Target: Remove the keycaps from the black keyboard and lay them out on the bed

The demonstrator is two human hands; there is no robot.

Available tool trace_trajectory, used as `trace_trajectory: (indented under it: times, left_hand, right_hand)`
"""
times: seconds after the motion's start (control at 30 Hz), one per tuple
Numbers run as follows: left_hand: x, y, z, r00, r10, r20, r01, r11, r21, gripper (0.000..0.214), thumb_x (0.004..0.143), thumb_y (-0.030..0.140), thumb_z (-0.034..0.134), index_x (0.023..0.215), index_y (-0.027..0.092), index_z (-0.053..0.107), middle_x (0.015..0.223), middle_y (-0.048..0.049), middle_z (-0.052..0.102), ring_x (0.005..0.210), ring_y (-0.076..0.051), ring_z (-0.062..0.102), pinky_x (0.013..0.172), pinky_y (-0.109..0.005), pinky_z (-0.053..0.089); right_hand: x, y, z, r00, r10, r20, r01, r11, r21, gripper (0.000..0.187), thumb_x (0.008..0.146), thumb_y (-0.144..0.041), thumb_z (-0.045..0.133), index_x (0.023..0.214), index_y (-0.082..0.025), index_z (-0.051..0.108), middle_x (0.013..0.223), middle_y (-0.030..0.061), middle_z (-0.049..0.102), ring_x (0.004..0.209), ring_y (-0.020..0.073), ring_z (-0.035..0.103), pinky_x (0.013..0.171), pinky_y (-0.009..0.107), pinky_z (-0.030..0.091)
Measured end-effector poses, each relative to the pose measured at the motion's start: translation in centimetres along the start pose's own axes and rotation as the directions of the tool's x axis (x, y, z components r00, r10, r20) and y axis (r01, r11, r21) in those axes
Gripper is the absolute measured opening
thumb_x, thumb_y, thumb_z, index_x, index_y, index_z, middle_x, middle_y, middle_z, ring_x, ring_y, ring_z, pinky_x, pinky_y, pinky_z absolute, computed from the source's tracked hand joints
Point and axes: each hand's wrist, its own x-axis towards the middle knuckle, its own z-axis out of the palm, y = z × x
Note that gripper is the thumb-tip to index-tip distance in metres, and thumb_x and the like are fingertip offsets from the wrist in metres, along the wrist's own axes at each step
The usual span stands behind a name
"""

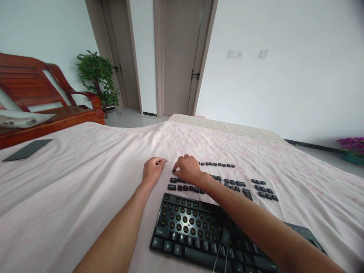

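The right hand [189, 168], at the centre of the frame, pinches a small black keycap [174, 171] just above the left end of the keycap rows [240, 184]. The left hand [153, 170], left of it, is loosely curled; whether it grips anything cannot be determined. The keyboard [204, 231], with its upper key positions uncovered, lies at lower centre.

Caution: the right forearm passes over the rows and keyboard; lowering it could displace keycaps or the wire puller [226, 233]. Wrinkles in the tablecloth [113, 182] could tip keycaps, and pulling the cloth could disturb their alignment. An off-centre pinch could drop the held keycap.
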Motion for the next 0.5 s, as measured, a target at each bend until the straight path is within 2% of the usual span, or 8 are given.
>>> trace_trajectory:
  times: [0.17,0.3,0.4,0.5]
  left_hand:
    - [0.0,-0.1,0.0,1.0,-0.007,-0.006,0.007,1.0,-0.002,0.032,0.077,0.046,0.059,0.082,0.018,0.075,0.084,-0.0054,0.073,0.069,-0.019,0.065,0.07,-0.029,0.046]
    - [0.1,-0.5,0.2,1.0,0.018,-0.009,-0.018,1.0,0.007,0.031,0.077,0.045,0.059,0.082,0.019,0.074,0.086,-0.0056,0.073,0.074,-0.019,0.066,0.072,-0.029,0.046]
    - [0.1,-0.9,0.3,1.0,0.029,-0.012,-0.029,1.0,0.007,0.031,0.078,0.045,0.059,0.082,0.018,0.074,0.087,-0.0061,0.073,0.076,-0.019,0.066,0.073,-0.028,0.046]
    - [0.2,-1.1,0.4,0.999,0.033,-0.02,-0.033,0.999,0.004,0.031,0.078,0.045,0.058,0.082,0.019,0.074,0.087,-0.0061,0.073,0.076,-0.019,0.066,0.073,-0.028,0.046]
  right_hand:
    - [0.4,0.6,0.1,0.999,0.032,-0.033,-0.031,0.999,0.032,0.016,0.076,-0.028,0.066,0.089,-0.026,0.075,0.098,0.0058,0.069,0.099,0.0251,0.054,0.082,0.033,0.04]
    - [0.7,2.7,-0.2,0.982,0.163,-0.099,-0.157,0.985,0.068,0.015,0.076,-0.033,0.069,0.089,-0.026,0.074,0.097,0.0046,0.068,0.098,0.0244,0.054,0.079,0.032,0.041]
    - [0.8,4.0,-0.2,0.969,0.232,-0.085,-0.226,0.972,0.068,0.015,0.075,-0.033,0.071,0.088,-0.027,0.073,0.097,0.0039,0.068,0.098,0.0244,0.054,0.077,0.032,0.041]
    - [0.9,4.4,0.2,0.975,0.212,-0.064,-0.208,0.976,0.065,0.016,0.074,-0.034,0.073,0.088,-0.027,0.074,0.098,0.004,0.067,0.099,0.0242,0.054,0.078,0.031,0.041]
